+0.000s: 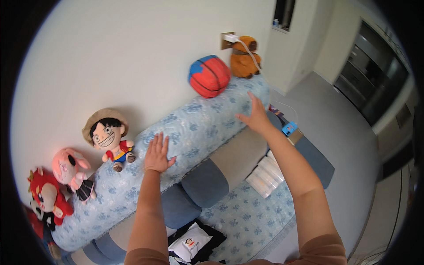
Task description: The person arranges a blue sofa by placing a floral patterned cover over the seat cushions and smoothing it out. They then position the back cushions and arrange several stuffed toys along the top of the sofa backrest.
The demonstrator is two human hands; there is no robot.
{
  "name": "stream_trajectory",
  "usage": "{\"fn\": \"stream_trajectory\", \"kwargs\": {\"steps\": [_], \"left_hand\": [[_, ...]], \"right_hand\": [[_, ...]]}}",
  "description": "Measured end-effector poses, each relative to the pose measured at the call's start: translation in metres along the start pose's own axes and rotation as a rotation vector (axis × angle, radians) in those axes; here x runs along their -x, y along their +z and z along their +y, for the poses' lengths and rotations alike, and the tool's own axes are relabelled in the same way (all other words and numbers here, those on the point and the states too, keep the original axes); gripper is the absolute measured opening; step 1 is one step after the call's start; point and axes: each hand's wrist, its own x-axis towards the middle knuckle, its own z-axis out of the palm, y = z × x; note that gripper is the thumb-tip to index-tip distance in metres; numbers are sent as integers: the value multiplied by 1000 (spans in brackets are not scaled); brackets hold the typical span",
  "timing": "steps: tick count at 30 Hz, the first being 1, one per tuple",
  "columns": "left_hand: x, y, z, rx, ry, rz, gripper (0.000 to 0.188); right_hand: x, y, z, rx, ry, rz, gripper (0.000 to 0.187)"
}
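My left hand (157,154) lies flat, fingers apart, on the blue floral cover (194,119) draped over the sofa's backrest. My right hand (255,115) presses flat on the same cover further right, fingers spread. Neither hand holds anything. A straw-hat doll (108,134) sits on the backrest just left of my left hand. A red and blue ball-shaped cushion (210,75) rests on the backrest beyond my right hand, with a brown plush toy (244,57) behind it.
A pink plush (70,172) and a red plush (46,196) sit at the backrest's left end. Blue and grey back cushions (207,181) lean below. White packs (265,174), a white bag on black cloth (192,243) and a blue phone (289,128) lie on the seat. A charger cable (249,53) hangs from the wall socket.
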Motion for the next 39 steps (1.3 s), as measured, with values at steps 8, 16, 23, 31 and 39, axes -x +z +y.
{"fn": "stream_trajectory", "kwargs": {"steps": [8, 16, 23, 31, 39], "left_hand": [[-1, -4, -2, -21, 3, 28, 81], [-2, -3, -7, -10, 2, 46, 79], [-4, -2, -7, 13, 9, 26, 81], [1, -9, -10, 9, 2, -1, 81], [1, -4, -7, -21, 3, 7, 80]], "right_hand": [[-121, 74, -30, -36, 83, 126, 117], [-147, 106, -17, -80, 146, 114, 103], [-147, 114, -15, -130, 105, 147, 85], [-111, 123, -128, -599, -209, -21, 83], [-101, 119, -181, -82, -165, -341, 90]]}}
